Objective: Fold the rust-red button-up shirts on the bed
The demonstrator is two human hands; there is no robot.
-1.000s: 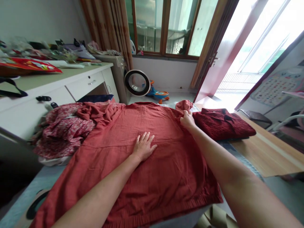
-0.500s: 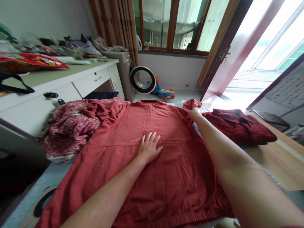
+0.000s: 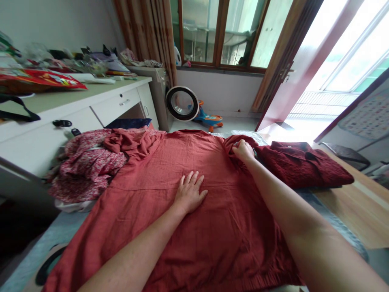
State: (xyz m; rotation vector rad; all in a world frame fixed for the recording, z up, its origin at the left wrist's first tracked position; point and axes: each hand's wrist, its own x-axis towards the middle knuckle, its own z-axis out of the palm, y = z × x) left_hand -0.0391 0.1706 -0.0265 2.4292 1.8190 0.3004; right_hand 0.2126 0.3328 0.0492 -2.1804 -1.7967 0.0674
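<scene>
Our left hand (image 3: 190,194) lies palm down, fingers (image 3: 193,178) slightly spread and thumb (image 3: 203,195) angled out to the right; our left forearm (image 3: 136,249) slants inward. Our right arm (image 3: 282,198) reaches farther forward, nearly straight, the right hand (image 3: 243,151) curled closed at its end.

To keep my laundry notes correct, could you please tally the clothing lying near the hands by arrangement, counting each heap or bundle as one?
Spread red garment: 1
Folded dark-red bundle: 1
Patterned heap (separate pieces uncountable): 1
Total: 3
</scene>
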